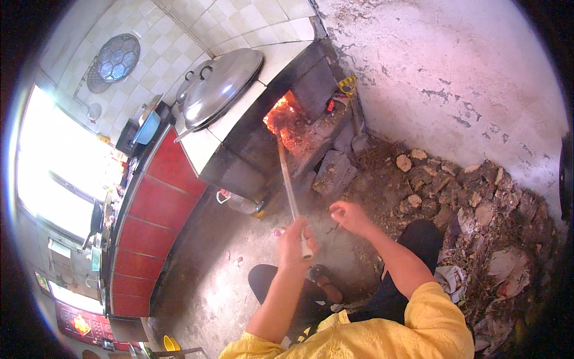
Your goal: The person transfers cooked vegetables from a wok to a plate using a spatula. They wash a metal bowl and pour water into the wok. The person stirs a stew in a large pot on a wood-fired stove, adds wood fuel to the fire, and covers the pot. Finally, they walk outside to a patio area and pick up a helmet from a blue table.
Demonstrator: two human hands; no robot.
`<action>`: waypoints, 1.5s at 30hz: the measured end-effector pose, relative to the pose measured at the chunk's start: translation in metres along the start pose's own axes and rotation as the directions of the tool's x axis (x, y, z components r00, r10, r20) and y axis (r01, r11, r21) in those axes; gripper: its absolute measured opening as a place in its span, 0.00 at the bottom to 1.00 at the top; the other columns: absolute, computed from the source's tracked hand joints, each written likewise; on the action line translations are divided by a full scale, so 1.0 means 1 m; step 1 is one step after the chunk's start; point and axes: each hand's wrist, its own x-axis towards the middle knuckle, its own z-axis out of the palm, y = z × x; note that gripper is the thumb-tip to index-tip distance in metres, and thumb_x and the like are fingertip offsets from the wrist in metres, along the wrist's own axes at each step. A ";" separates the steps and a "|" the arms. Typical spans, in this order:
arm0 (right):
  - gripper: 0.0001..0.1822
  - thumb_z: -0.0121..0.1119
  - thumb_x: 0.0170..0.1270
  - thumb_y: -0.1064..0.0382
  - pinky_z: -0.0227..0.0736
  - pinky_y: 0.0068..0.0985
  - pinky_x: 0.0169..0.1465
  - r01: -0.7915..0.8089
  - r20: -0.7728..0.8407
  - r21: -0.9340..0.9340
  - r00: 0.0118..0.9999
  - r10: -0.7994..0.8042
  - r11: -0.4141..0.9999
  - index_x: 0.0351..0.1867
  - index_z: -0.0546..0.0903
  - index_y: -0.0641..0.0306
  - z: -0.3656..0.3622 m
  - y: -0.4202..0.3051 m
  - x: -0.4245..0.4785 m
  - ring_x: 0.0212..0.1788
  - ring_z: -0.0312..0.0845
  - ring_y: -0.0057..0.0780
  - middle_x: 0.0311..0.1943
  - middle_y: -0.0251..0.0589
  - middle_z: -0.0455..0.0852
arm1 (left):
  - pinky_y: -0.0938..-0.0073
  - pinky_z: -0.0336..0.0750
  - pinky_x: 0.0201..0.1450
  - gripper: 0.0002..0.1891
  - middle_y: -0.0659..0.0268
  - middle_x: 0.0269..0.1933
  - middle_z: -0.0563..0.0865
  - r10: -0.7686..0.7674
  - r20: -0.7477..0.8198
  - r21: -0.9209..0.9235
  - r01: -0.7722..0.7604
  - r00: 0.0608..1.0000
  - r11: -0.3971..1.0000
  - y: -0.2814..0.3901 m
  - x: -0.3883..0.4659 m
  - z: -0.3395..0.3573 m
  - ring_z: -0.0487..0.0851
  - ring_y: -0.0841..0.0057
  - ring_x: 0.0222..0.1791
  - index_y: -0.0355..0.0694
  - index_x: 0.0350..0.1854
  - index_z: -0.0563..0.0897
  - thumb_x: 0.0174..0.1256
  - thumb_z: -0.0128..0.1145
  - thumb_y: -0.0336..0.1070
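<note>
My left hand point(296, 242) grips the near end of a long pale pipe or rod point(288, 181). The far end of the pipe, darkened, reaches into the glowing mouth of a wood-fired stove point(242, 157), where flames point(281, 110) and embers burn. My right hand point(352, 216) is raised to the right of the pipe, apart from it, with fingers bent and nothing seen in them. On the tiled stove top sits a wok with a large domed metal lid point(224, 87). A grey block point(334, 172) lies on the floor below the fire opening.
Firewood pieces point(441, 179) and litter are heaped along the wall at right. A shovel with a yellow handle point(347, 85) leans in the corner. A large plastic bottle point(242, 203) lies beside the stove base. Red cabinets point(154, 202) run along the left.
</note>
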 end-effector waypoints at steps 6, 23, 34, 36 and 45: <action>0.16 0.60 0.55 0.59 0.76 0.32 0.41 -0.045 -0.005 0.020 0.999 0.045 0.999 0.44 0.80 0.63 -0.008 0.004 -0.003 0.36 0.83 0.37 0.32 0.44 0.86 | 0.79 0.62 0.15 0.07 0.69 0.22 0.71 -0.036 0.060 -0.039 0.038 0.998 0.998 -0.014 -0.016 0.013 0.68 0.79 0.15 0.42 0.34 0.73 0.65 0.52 0.40; 0.16 0.59 0.57 0.59 0.75 0.30 0.39 0.038 -0.030 -0.053 0.999 -0.040 0.998 0.45 0.80 0.62 -0.015 0.002 -0.005 0.33 0.82 0.33 0.33 0.43 0.86 | 0.79 0.63 0.15 0.10 0.70 0.22 0.73 -0.112 0.155 0.008 0.112 0.981 0.994 -0.003 0.022 0.023 0.68 0.80 0.15 0.40 0.35 0.74 0.68 0.51 0.41; 0.17 0.59 0.55 0.57 0.76 0.34 0.45 -0.003 -0.028 -0.045 1.000 0.002 0.999 0.45 0.81 0.60 -0.008 0.004 -0.001 0.39 0.83 0.39 0.35 0.44 0.87 | 0.79 0.62 0.14 0.10 0.71 0.19 0.73 0.083 0.075 0.108 -0.091 0.994 0.990 0.043 0.051 0.006 0.68 0.80 0.12 0.41 0.36 0.74 0.68 0.51 0.43; 0.17 0.59 0.55 0.57 0.76 0.34 0.44 -0.006 -0.014 -0.049 1.000 0.005 0.999 0.45 0.81 0.61 -0.007 0.005 -0.001 0.39 0.83 0.39 0.36 0.45 0.86 | 0.78 0.62 0.13 0.10 0.72 0.19 0.72 0.110 0.086 0.145 -0.122 0.990 0.982 0.031 0.040 -0.002 0.68 0.81 0.12 0.41 0.37 0.74 0.68 0.52 0.43; 0.15 0.60 0.56 0.60 0.76 0.32 0.42 -0.020 0.003 -0.049 1.000 0.020 0.999 0.44 0.80 0.63 -0.010 -0.003 -0.006 0.37 0.83 0.37 0.33 0.45 0.87 | 0.76 0.63 0.16 0.10 0.67 0.23 0.73 -0.046 0.036 -0.014 0.047 0.998 0.999 -0.011 0.014 0.007 0.70 0.77 0.14 0.40 0.34 0.74 0.66 0.53 0.42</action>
